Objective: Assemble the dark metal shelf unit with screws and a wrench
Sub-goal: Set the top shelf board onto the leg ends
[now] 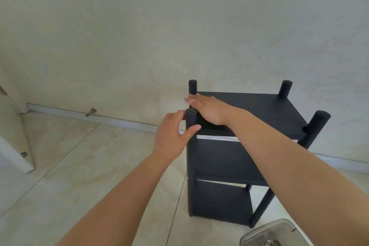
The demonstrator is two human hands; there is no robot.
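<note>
The dark metal shelf unit (pixel 259 110) stands upright on the floor with three shelves and four round posts. My left hand (pixel 171 136) curls around the near-left post (pixel 191 120), thumb in front and fingers behind it. My right hand (pixel 205 110) lies flat, palm down, on the top shelf's left side, fingers straight and pointing toward the far-left post (pixel 192 86). No wrench is in view.
A clear container (pixel 269 233) with a few small screws sits on the tiled floor at the lower right. A white wall and baseboard run behind the shelf. A door stop (pixel 90 112) juts from the baseboard, and a white door (pixel 14 136) stands at the left.
</note>
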